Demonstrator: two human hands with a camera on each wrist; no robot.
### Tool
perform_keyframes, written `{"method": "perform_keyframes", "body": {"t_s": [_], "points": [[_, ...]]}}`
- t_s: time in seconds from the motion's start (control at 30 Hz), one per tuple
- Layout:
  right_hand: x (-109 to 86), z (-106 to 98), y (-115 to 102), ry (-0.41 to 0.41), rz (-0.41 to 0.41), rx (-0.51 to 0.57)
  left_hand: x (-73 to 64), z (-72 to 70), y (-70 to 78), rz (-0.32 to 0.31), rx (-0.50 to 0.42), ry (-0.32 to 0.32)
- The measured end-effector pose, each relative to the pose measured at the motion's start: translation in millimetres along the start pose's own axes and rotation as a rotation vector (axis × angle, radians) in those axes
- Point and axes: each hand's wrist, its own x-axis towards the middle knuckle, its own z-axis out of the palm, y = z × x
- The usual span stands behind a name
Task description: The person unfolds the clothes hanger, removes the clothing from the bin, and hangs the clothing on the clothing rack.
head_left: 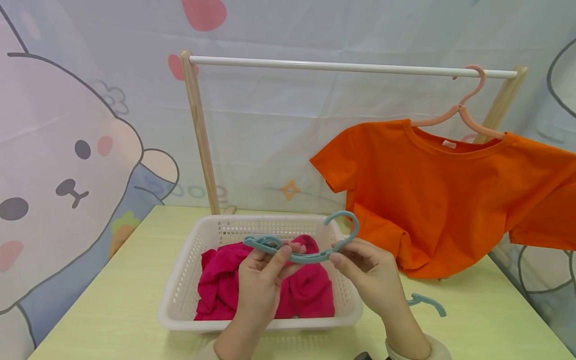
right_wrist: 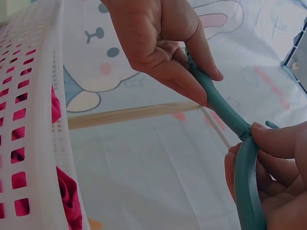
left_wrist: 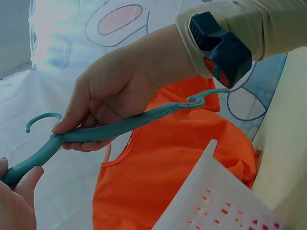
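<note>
Both hands hold a teal plastic clothes hanger (head_left: 310, 258) above the basket. My left hand (head_left: 261, 285) pinches one arm of it between thumb and fingers. With thumb and fingers, my right hand (head_left: 378, 275) grips it close to the joint beneath the curved hook (head_left: 357, 227). The right wrist view shows the hanger's two arms meeting at an angle at that joint. Below the hands, crumpled magenta cloth (head_left: 220, 280) lies in a white perforated basket (head_left: 180, 280); the left hand covers part of the cloth.
Behind stands a rack with wooden posts (head_left: 200, 130) and a white rail (head_left: 315, 65). An orange T-shirt (head_left: 441, 195) hangs from it at the right on a peach hanger (head_left: 472, 117). Another teal hanger (head_left: 429, 301) lies on the table (head_left: 112, 280), partly behind the right hand.
</note>
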Motion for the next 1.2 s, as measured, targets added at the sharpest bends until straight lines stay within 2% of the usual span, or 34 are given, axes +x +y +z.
{"method": "perform_keyframes", "body": {"t_s": [0.13, 0.3, 0.67, 0.8, 1.0, 1.2], "points": [[-0.1, 3, -3, 0.031, 0.059, 0.053, -1.6, 3.0, -1.6, -0.009, -0.035, 0.035], [-0.3, 7, -4, 0.079, 0.127, 0.063, -3.5, 5.0, -3.8, -0.004, -0.051, 0.061], [-3.0, 18, -7, 0.161, 0.144, 0.077, -6.3, 9.2, -4.5, 0.003, -0.103, 0.11], [-3.2, 18, -7, 0.155, 0.153, 0.067, -7.2, 10.3, -5.3, 0.004, -0.115, 0.125], [-2.2, 13, -6, 0.113, 0.145, 0.084, -7.8, 10.2, -6.4, 0.006, -0.125, 0.115], [-2.3, 11, -8, 0.101, 0.148, 0.1, -6.9, 7.3, -6.4, 0.022, -0.132, 0.051]]}}
